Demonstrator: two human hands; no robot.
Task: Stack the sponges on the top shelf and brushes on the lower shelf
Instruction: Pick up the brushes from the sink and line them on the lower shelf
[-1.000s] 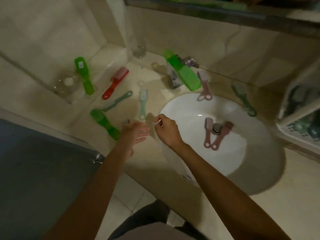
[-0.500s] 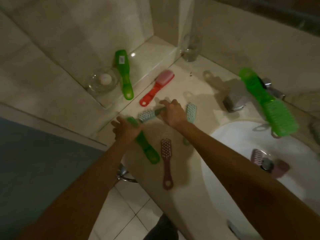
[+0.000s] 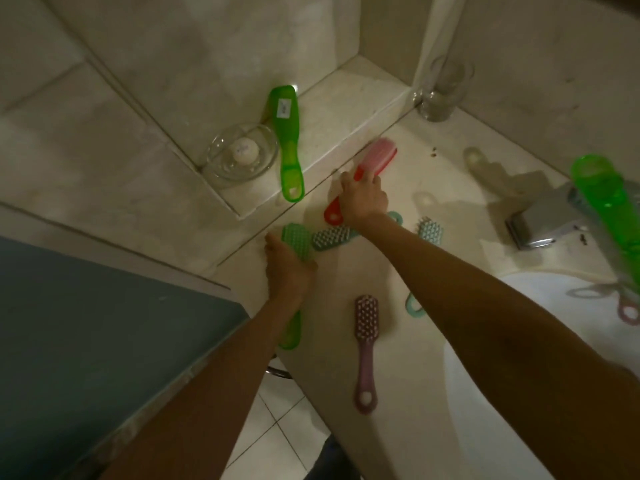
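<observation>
Several brushes lie scattered on the pale counter [image 3: 346, 375]. My left hand [image 3: 287, 268] is closed around a green brush [image 3: 296, 239] near the counter's left edge; its handle runs back under my wrist. My right hand [image 3: 362, 197] grips the handle of a red brush [image 3: 375, 159] further back. Between my hands lies a teal brush [image 3: 332, 237], bristles up. A second teal brush [image 3: 429, 232] is partly hidden by my right forearm. A mauve brush [image 3: 366, 348] lies closer to me. Another green brush [image 3: 285, 140] rests on the raised ledge. No sponge is in view.
A glass dish [image 3: 239, 157] with a white ball sits on the ledge, and a drinking glass [image 3: 441, 88] stands in the corner. The metal tap [image 3: 543, 220] carries a large green brush [image 3: 609, 209]. The white basin [image 3: 536, 375] at right holds pink brush handles [image 3: 627, 311]. Counter edge drops to floor tiles.
My right hand left the teal brush and moved back onto the red brush's handle. My left hand stays on the green brush. The camera moved closer and leftward.
</observation>
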